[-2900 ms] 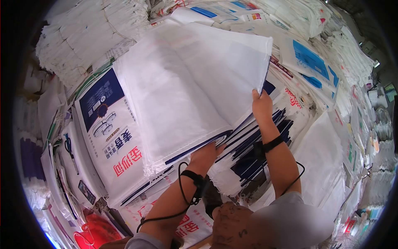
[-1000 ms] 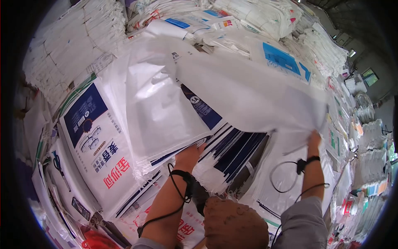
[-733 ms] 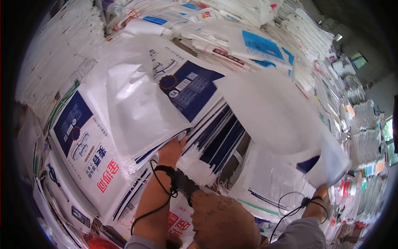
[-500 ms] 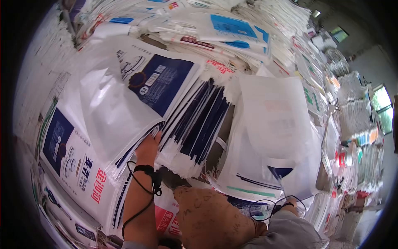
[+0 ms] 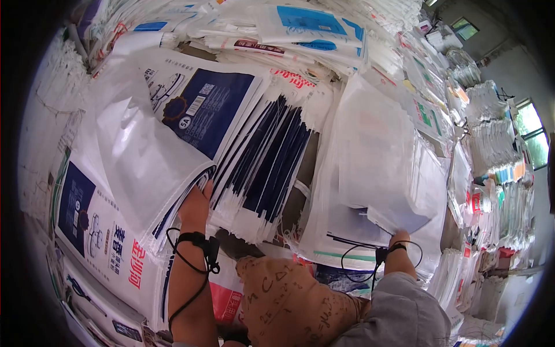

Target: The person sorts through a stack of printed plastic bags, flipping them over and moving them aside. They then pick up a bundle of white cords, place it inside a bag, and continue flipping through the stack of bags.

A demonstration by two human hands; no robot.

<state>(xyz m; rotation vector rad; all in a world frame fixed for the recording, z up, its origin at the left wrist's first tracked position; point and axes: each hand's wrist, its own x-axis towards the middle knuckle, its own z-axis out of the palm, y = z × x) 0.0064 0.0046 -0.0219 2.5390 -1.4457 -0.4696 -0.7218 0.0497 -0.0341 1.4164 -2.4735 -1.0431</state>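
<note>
My left hand is closed on the curled edge of several white woven bags that fold over toward the left. Beside those fingers lies a fanned stack of bags with dark blue printed edges. Over on the right, my right hand grips the near edge of a white bag, whose corner bends up and shows a blue-grey underside. That bag lies on a pile of similar white bags. Dark straps with black cords circle both wrists.
Printed bags with red lettering lie at the lower left. Bags with blue panels are heaped at the back. Tall bag stacks stand along the right, near a window. A brown cloth with writing covers my front.
My right hand has moved up and slightly left from the lower edge, and the white bag's near edge now lifts and bends there. My left hand keeps its hold as the view shifts.
</note>
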